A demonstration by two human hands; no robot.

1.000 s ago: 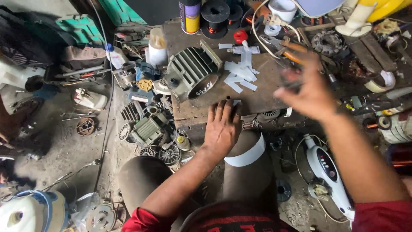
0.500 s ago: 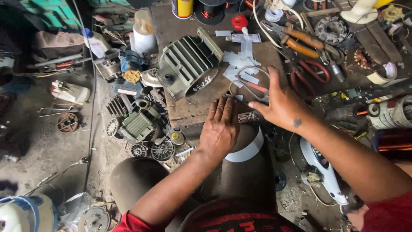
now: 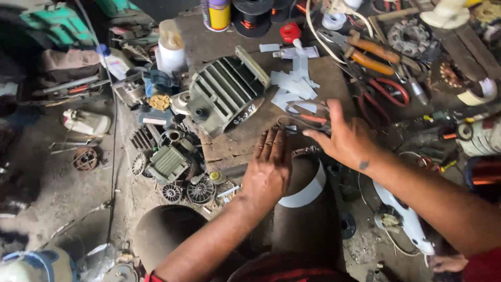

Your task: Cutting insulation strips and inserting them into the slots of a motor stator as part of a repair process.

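Holding scissors (image 3: 308,116) in your right hand (image 3: 348,140), grip clamped on the handles just past the desk (image 3: 235,143) edge, beside the white paper strips (image 3: 295,83). Your left hand (image 3: 269,169) lies flat, fingers apart, on your knee by the white strip (image 3: 308,190). Grey motor housing (image 3: 225,94) sits near.

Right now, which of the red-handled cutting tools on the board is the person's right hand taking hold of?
The right hand grips the scissors beside the white paper strips. The red-handled pliers lie untouched farther right.
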